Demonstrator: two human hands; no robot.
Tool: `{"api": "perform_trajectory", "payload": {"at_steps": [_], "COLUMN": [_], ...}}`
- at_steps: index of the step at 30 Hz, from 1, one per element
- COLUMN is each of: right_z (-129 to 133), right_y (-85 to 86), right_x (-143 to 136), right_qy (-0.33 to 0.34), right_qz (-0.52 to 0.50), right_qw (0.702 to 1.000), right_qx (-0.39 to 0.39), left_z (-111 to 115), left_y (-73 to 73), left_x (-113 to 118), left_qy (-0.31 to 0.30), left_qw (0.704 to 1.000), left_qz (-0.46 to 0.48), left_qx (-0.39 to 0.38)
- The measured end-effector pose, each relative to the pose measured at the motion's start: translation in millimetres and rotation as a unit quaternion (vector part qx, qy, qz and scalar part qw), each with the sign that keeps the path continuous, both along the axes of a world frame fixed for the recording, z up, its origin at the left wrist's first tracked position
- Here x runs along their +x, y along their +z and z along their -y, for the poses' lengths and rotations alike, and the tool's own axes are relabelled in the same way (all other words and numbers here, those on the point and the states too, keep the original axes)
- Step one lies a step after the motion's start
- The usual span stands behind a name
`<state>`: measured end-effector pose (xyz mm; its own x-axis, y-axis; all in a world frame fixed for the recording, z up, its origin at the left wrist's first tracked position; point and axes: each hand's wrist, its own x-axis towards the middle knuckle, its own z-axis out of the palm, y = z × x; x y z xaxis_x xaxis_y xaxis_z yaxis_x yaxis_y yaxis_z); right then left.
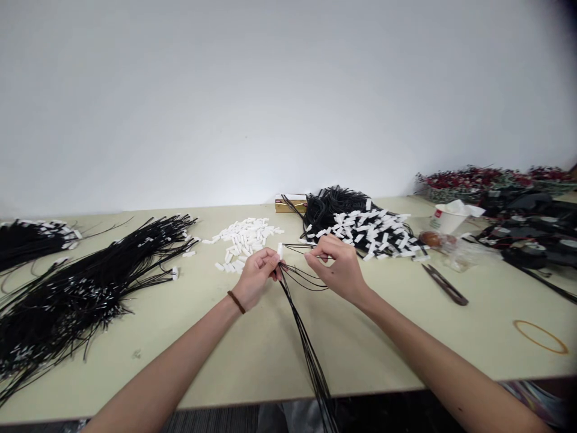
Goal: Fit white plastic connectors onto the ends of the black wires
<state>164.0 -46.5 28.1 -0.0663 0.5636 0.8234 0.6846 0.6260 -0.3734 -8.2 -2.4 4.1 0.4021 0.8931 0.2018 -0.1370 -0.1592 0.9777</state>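
My left hand (261, 269) is closed in a pinch on a small white connector (280, 250), with a brown band around the wrist. Black wires (306, 340) run from beneath that hand down over the table's front edge. My right hand (336, 264) is beside it on the right, thumb and forefinger pinched together on a thin black wire (297, 245) that leads to the connector. Several other loose wire ends fan out between the two hands. Behind my left hand lies a pile of loose white connectors (247, 237).
On the left lie long bundles of black wires (90, 282). Behind my right hand is a heap of wires with white connectors (369, 231). Snips (445, 285), a paper cup (448, 218), a plastic bag (464, 255) and a yellow rubber band (541, 337) are on the right.
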Motion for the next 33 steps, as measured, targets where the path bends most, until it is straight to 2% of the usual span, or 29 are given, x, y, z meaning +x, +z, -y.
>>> {"api": "perform_trajectory", "payload": {"at_steps": [10, 15, 20, 23, 28, 33], "right_z": [1, 3, 2, 2, 2, 2], "right_y": [4.5, 6.8, -0.7, -4.2, -3.4, -1.7], "right_x": [2, 3, 1, -2, -3, -1], "right_qy": [0.023, 0.026, 0.015, 0.064, 0.158, 0.178], "right_qz": [-0.047, 0.01, 0.056, 0.063, 0.047, 0.016], "right_qw": [0.997, 0.999, 0.998, 0.996, 0.983, 0.976], "right_qx": [-0.047, -0.04, -0.002, -0.014, -0.082, -0.124], "left_z": [2, 4, 3, 2, 4, 5], "left_y": [3.5, 5.7, 5.4, 5.2, 7.0, 8.1], "left_x": [0, 0, -1, -2, -3, -2], "left_qy": [-0.01, -0.016, -0.029, -0.045, -0.059, -0.067], "left_qw": [0.999, 0.999, 0.997, 0.995, 0.992, 0.991], "left_qz": [-0.028, -0.04, -0.062, -0.073, -0.095, -0.097], "left_qx": [0.025, 0.027, 0.043, 0.051, 0.057, 0.054]}}
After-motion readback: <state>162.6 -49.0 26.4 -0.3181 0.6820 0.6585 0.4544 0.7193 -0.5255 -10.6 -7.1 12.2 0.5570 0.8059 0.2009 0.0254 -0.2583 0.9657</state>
